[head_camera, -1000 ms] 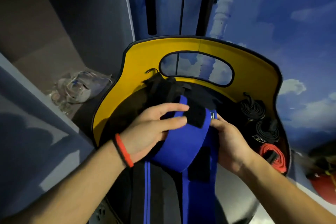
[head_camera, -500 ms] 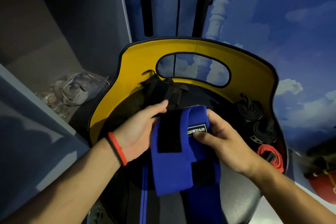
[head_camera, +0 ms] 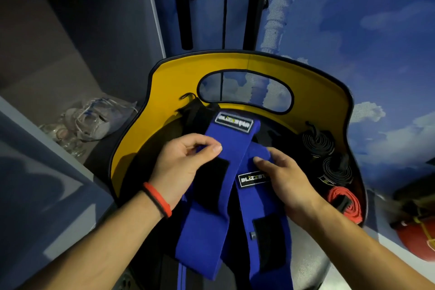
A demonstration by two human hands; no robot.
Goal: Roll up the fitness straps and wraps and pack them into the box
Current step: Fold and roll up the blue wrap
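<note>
Pinching 1 blue wrap (head_camera: 211,231), left hand (head_camera: 181,165); right hand (head_camera: 289,186) gripping 2nd wrap (head_camera: 266,209).

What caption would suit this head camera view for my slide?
Left hand pinches one blue wrap, right hand touches a second blue wrap, beside rolled black straps and a rolled red strap.

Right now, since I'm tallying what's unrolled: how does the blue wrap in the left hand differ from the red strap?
The blue wrap lies unrolled; the red strap is coiled. The left hand pinches the blue wrap; nothing touches the red strap. The blue wrap looks wider than the red strap. Both lie at least partly in the yellow box.
</note>
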